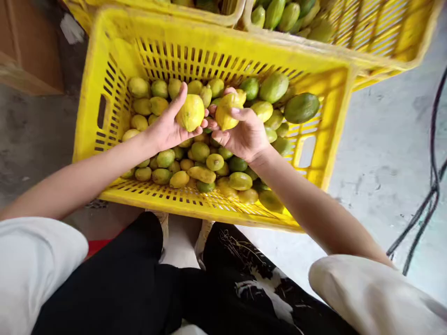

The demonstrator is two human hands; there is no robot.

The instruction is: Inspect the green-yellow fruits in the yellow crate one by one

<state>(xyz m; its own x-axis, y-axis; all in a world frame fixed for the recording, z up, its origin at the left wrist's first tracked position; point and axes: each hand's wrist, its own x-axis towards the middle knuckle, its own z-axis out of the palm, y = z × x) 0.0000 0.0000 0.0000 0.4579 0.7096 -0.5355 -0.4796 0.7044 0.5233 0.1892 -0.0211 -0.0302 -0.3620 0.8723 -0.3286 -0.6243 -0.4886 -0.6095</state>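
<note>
1. A yellow crate (104, 70) sits on the floor, half full of green and yellow fruit (200, 151).
2. The left hand (167, 128) cups a round yellow fruit (190, 112) in its palm, fingers curled around it, above the pile.
3. The right hand (244, 135) grips a second yellow fruit (226, 111), which sits at its fingertips, just beside the first.

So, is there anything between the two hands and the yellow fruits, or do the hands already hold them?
Nothing stands between them. The left hand already holds a round yellow fruit, and the right hand holds another yellow fruit. Both are lifted above the other fruits in the yellow crate.
</note>
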